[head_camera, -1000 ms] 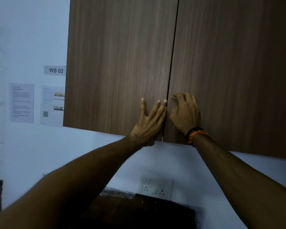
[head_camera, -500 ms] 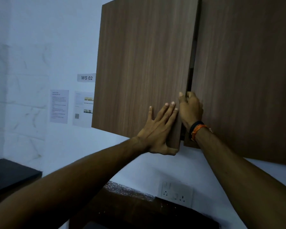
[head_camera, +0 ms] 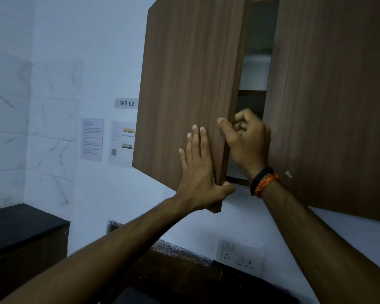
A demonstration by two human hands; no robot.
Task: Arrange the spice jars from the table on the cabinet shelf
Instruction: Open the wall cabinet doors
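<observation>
Two wooden cabinet doors, the left door (head_camera: 189,88) ajar and the right door (head_camera: 329,95) closed, two hands, a left hand (head_camera: 199,172) and a right hand (head_camera: 246,139), two printed sheets (head_camera: 92,139) on the wall, one "WS 02" label (head_camera: 127,103), one wall socket plate (head_camera: 241,256), one shelf board (head_camera: 251,92) inside

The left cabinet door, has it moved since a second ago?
Yes. The left cabinet door has swung outward, away from the shut right door, opening a gap that shows a shelf.
</observation>
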